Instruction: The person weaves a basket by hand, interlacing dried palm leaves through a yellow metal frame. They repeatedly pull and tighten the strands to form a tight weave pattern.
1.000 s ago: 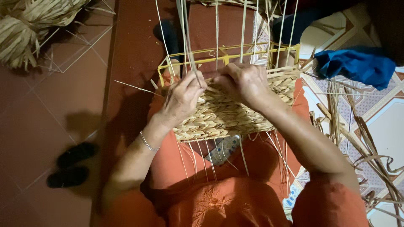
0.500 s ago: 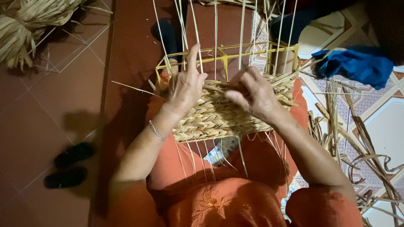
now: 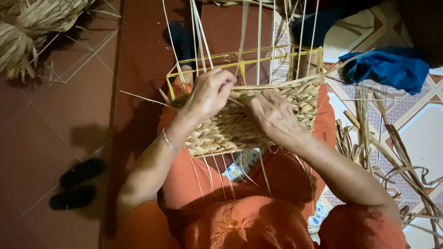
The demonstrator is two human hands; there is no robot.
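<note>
Centrally, just above the middle of the frame, the left hand (image 3: 210, 92) is closed in a pinch on a flat straw strand (image 3: 241, 48) at the top edge of the woven basket panel (image 3: 240, 122), fingers curled and knuckles up, wrist bent down from a forearm that rises from the lower left; a thin bracelet (image 3: 170, 142) circles that wrist. Beside it the right hand (image 3: 272, 115) lies flat, palm down, on the weave, fingers spread and pressing it, gripping nothing, its forearm running in from the lower right. The panel rests on the person's lap in the centre, built around a yellow wire frame (image 3: 258, 57) whose upper bars stand bare. It looks light, springy and dry; the strands would likely crease or split if bent sharply, so the stiff frame or the finished weave seems the safer hold. Loose upright stakes (image 3: 198, 32) fan toward the top edge. A blue cloth (image 3: 392, 69) lies upper right, straw bundles (image 3: 32, 32) upper left, dark sandals (image 3: 76, 184) on the tiled floor (image 3: 55, 115) lower left.
</note>
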